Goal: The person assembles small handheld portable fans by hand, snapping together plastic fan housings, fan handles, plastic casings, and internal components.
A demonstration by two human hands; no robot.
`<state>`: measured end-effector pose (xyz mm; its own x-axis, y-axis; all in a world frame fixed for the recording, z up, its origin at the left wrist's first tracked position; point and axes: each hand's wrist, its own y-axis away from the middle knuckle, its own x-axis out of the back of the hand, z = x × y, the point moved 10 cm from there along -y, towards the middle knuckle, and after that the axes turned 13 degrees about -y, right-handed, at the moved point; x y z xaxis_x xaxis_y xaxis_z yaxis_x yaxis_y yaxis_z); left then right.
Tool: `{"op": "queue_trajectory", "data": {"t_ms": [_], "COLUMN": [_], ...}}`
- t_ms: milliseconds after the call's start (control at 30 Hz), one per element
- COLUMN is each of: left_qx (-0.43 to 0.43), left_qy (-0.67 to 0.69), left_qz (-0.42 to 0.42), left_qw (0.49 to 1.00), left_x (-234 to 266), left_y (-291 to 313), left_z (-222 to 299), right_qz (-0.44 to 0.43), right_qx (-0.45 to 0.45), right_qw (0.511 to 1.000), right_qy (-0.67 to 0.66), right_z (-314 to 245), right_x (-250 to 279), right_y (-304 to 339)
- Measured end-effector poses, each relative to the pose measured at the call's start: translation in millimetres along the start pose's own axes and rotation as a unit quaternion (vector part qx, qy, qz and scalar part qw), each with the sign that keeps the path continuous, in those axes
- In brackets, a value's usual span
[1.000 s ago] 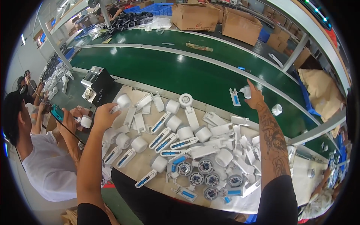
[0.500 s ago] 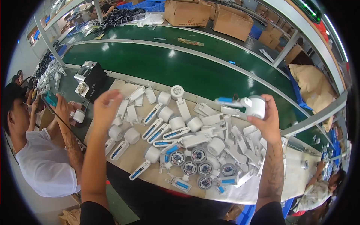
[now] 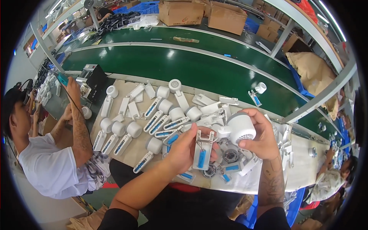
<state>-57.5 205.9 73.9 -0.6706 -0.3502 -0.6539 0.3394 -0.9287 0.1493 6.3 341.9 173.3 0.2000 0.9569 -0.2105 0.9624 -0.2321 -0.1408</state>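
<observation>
My left hand is closed round a white handle shell with a blue battery cell and a thin dark wire inside. My right hand grips the white round head of a handheld fan, its grille tilted downward. The head's neck reaches toward the top of the handle shell; whether they are joined I cannot tell. Beneath both hands lies a heap of fan parts, among them a round open fan housing. Left of them, several fans with open handles lie in rows on the pale table cover.
Beyond the table runs a green conveyor belt, with another open fan on it. A black machine stands at the left, beside a co-worker. Cardboard boxes stand at the back; a metal post rises on the right.
My left hand has come down and inward from the upper left and now holds the handle shell. My right hand has drawn the fan nearer. Fans show on the belt and at the table's far left.
</observation>
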Motion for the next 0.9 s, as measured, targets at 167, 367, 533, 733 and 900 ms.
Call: {"op": "queue_trajectory", "data": {"t_ms": [167, 367, 533, 733, 900], "left_qx": [-0.032, -0.100, -0.060, -0.012, 0.009], "left_qy": [-0.159, -0.206, -0.223, -0.275, -0.312], "left_qz": [0.020, 0.004, 0.027, -0.004, -0.034], "left_qw": [0.987, 0.973, 0.973, 0.961, 0.949], "left_x": [-15.5, -32.7, -21.2, -32.5, -42.5], "left_y": [18.9, 29.1, 27.1, 29.0, 28.9], "left_z": [33.3, 51.7, 42.9, 25.3, 11.8], "right_qz": [-0.022, -0.034, -0.084, -0.127, -0.257], "right_qx": [0.036, 0.033, 0.043, -0.090, -0.183], "right_qw": [0.999, 0.998, 0.994, 0.980, 0.929], "right_qy": [0.006, 0.037, 0.055, 0.123, 0.195], "right_z": [-18.6, -29.7, -34.5, -25.5, -4.1], "right_x": [-21.2, -44.7, -43.4, -46.1, -54.4], "right_y": [-8.8, -16.1, -9.1, -14.2, -24.9]}}
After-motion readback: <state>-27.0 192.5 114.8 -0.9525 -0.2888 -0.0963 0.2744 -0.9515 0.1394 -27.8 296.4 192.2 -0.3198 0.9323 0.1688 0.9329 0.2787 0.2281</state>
